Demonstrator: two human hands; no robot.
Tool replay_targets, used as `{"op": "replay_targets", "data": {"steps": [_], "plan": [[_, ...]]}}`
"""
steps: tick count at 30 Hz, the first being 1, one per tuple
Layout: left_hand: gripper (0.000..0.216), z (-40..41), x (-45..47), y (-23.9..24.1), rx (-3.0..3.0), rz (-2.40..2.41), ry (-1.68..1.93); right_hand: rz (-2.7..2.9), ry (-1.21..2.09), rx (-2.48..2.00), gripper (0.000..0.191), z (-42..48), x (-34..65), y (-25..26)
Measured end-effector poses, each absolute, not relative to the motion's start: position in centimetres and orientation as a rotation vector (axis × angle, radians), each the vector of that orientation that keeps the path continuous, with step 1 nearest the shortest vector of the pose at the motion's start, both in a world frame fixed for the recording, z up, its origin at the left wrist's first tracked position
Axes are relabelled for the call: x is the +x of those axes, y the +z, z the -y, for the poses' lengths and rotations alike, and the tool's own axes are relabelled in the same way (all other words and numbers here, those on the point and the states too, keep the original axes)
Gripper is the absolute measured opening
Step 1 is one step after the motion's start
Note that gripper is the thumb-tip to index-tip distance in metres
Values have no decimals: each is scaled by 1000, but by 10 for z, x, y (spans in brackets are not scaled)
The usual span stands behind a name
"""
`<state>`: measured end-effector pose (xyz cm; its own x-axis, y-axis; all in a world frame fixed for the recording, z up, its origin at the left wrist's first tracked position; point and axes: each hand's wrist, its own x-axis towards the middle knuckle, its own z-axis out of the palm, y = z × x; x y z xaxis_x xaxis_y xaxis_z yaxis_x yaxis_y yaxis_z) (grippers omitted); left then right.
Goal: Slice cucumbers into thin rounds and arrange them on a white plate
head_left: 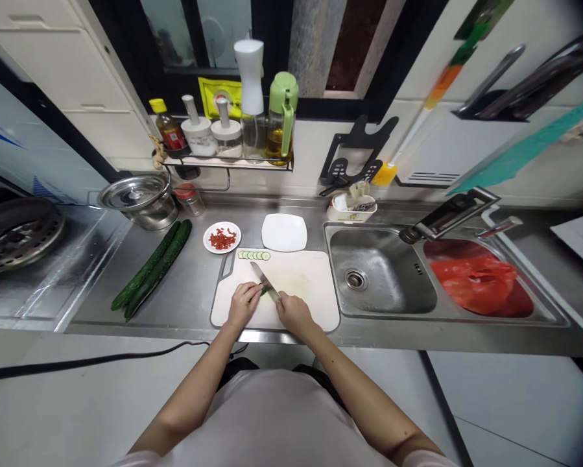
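Observation:
My right hand grips the handle of a kitchen knife, whose blade points up and left over the white cutting board. Close beside the blade, my left hand has its fingers bent and pressed together on a small dark green piece, which looks like cucumber and is mostly hidden by fingers and blade. Along the board's far edge lies a row of round cucumber slices. Behind the board sit an empty white square plate and a small white dish of chopped red bits.
Two whole cucumbers lie left of the board, near a lidded steel pot. At right is a double sink with a red plastic bag in its far basin. A rack holds bottles above the counter.

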<state>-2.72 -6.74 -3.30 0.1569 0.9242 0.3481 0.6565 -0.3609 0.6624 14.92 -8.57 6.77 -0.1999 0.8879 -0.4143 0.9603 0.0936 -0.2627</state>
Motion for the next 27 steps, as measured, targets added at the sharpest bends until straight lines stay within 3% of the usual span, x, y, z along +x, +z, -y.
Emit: {"op": "replay_targets", "data": {"steps": [27], "plan": [[21,66,-26,-32,2153,-1403,1198,-2130,-786,1766,26,108,170,84]]}}
